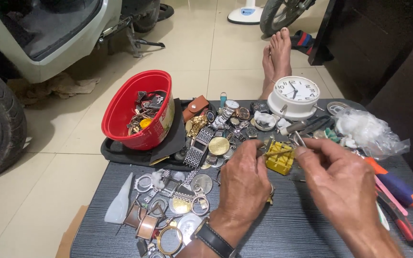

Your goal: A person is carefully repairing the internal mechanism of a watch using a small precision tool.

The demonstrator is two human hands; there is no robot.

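My left hand (242,181), with a dark watch on its wrist, rests knuckles-up on the dark table (288,229); its fingertips pinch something small beside a yellow plastic block (279,156). What it pinches is hidden by the fingers. My right hand (338,184) holds thin metal tweezers (300,139), tips pointing up and left just above the yellow block. Both hands meet over that block near the table's middle.
A tilted red bucket (139,112) of parts sits at the back left, with many watches and watch cases (201,143) spread below. A white alarm clock (293,97), a plastic bag (366,129) and screwdrivers (397,188) lie right. Bare feet (277,52) and scooter wheels are beyond.
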